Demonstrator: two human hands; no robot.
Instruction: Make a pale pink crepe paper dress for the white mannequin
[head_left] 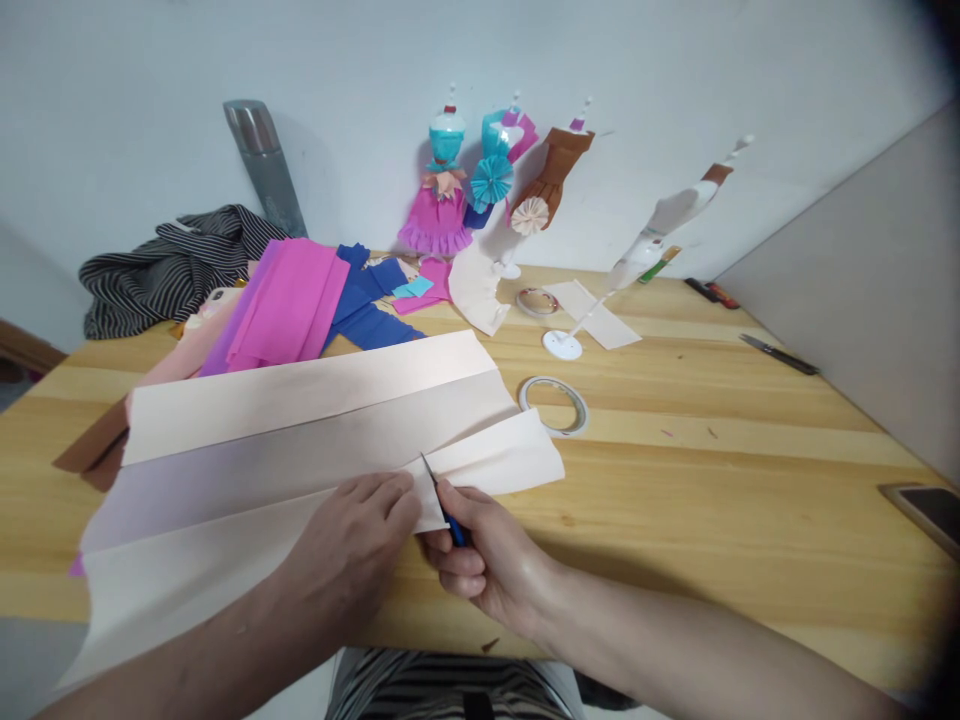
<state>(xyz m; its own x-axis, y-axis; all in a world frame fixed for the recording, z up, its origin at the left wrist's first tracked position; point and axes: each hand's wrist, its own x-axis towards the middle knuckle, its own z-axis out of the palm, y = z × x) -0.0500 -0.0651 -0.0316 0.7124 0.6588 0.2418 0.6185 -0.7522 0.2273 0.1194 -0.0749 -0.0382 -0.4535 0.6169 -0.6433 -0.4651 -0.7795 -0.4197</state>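
A wide sheet of pale cream crepe paper (300, 425), creased into long folds, lies across the front left of the table. My left hand (364, 525) grips its near edge with curled fingers. My right hand (491, 555) is closed around a pair of scissors with blue handles (454, 530). Their dark blade points away from me and lies over the paper, right beside my left fingertips. Right of the blade, a strip of the paper spreads apart from the main sheet. The other blade is hidden.
Pink crepe paper (285, 305) and blue pieces (375, 310) lie behind the sheet. White tape (555, 404) is near its right end. A bare mini mannequin (637, 250) stands behind, with dressed ones (442, 190) by the wall. A knife (780, 353) and phone (926, 510) lie right.
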